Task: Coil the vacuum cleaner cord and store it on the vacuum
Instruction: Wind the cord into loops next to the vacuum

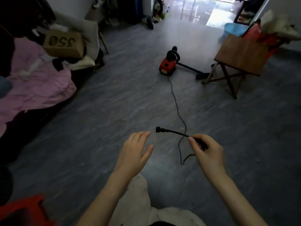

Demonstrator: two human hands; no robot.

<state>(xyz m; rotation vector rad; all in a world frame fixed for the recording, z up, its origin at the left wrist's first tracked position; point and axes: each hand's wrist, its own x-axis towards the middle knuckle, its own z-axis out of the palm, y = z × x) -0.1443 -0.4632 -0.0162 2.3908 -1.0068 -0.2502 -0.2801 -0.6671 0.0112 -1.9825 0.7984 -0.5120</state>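
I see the thin black power cord (176,106) trailing across the grey streaked floor (114,111) from the small red canister vacuum cleaner (168,65), which sits well ahead of me, near the folding wooden table (241,54). The cord runs toward me in a loose wavy line, drops into a slack bend on the floor just below my right hand (206,154), and rises into that hand. My right hand pinches the cord between thumb and fingertips a short way behind its black plug (158,129), so the plug end sticks out to the left, stiff and nearly level, in the air. The plug points at my left hand (135,154), which is spread flat with fingers together, palm down, just beside the plug tip but not touching it. The vacuum's black hose (173,53) loops over its top, and its dark wand (189,68) lies on the floor reaching under the table. Off to my left is a bed with a pink blanket (35,88) and a brown cardboard box (64,44).
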